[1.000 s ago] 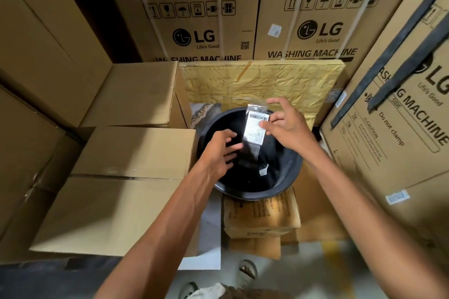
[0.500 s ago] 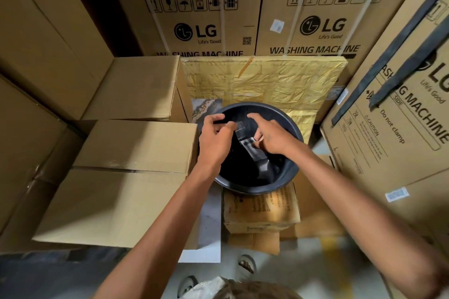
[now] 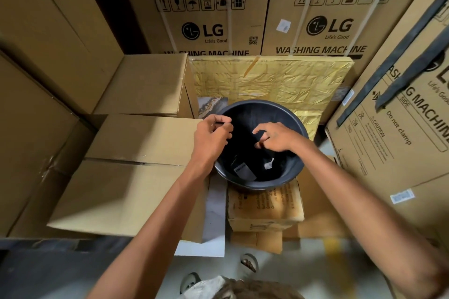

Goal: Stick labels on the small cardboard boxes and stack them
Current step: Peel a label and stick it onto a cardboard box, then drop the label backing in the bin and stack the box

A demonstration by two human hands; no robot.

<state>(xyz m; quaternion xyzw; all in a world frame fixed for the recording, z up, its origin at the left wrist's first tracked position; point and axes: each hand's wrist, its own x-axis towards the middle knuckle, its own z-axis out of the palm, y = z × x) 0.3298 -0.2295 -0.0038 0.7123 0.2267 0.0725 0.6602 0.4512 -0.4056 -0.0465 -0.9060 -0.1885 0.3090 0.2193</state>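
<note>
Two hands work over a black bowl (image 3: pixel 261 184): the left hand (image 3: pixel 211 137) pinches something dark and thin at its fingertips, too blurred to name, while the right hand (image 3: pixel 274 137) hovers with loosely curled fingers, holding nothing visible. The label strip (image 3: pixel 244 170) lies inside the bowl near its front wall; being thin, light and limp, it is probably best pinched by one edge. The small cardboard boxes (image 3: pixel 264 205) sit stacked beneath the bowl, their tops hidden.

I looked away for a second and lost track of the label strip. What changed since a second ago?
The right hand let go of the label strip, held up before; a strip now lies in the black tub. The left hand pinches something small, unclear what. Tub and cardboard boxes stayed put.
</note>
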